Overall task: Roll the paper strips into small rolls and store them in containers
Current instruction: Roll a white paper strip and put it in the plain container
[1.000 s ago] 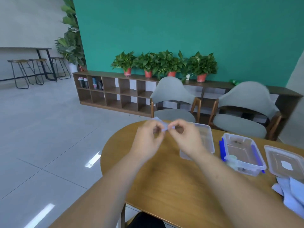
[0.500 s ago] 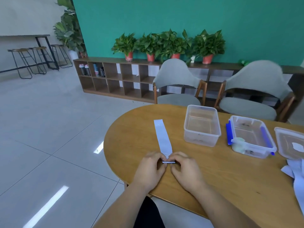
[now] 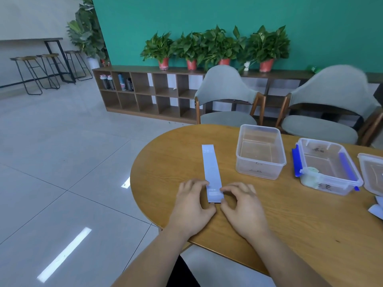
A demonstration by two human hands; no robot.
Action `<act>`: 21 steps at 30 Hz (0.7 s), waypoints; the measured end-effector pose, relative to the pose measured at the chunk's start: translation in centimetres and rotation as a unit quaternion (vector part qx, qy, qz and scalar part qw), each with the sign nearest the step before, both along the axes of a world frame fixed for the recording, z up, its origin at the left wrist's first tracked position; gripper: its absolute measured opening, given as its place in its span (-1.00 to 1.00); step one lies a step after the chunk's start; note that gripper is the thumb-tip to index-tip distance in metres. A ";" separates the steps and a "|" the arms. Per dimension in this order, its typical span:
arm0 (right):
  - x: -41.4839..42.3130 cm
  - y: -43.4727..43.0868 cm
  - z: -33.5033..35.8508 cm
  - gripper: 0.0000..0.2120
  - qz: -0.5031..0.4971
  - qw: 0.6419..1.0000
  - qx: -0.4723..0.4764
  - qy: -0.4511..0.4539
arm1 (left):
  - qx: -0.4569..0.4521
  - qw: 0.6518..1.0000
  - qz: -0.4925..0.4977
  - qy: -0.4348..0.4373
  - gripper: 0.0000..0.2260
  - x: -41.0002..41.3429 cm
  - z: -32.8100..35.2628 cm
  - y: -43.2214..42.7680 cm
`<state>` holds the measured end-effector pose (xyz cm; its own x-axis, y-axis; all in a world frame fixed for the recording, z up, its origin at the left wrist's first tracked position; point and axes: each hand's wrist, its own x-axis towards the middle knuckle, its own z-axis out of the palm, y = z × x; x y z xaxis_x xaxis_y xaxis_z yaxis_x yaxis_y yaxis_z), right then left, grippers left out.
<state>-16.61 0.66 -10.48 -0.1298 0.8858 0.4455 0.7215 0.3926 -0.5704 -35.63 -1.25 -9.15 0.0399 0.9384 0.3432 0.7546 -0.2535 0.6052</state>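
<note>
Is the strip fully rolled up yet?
No, most of the strip lies flat on the table; only its near end is between the left hand and right hand.

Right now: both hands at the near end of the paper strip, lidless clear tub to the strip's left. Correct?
One error: the head view shows the lidless clear tub to the right of the paper strip, not the left. The left hand and right hand are at the strip's near end.

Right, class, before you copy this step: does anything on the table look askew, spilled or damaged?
Nothing stands out. The paper strip lies flat on the table, its near end held by the left hand and right hand. The clear container and the blue-latched container stand upright, with nothing spilled.
</note>
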 end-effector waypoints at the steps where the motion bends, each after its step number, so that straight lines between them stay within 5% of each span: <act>1: -0.1 0.0 0.0 -0.70 -0.007 1.000 -0.004 -0.012 | -0.008 1.000 -0.002 0.008 -0.49 0.0 0.0 0.1; 15: 0.0 0.0 0.3 -0.65 0.041 0.999 -0.014 0.012 | 0.013 0.998 -0.031 -0.050 -0.59 -0.6 0.0 0.0; 21: 0.1 0.0 0.2 -0.78 0.044 0.999 -0.017 0.016 | 0.023 0.997 -0.029 -0.067 -0.73 -0.4 0.0 -0.2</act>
<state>-16.52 0.62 -10.33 -0.1935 0.8862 0.4210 0.6672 0.4335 -0.6058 -36.00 -1.49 -9.11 0.0448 0.9193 0.3911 0.6517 -0.3236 0.6860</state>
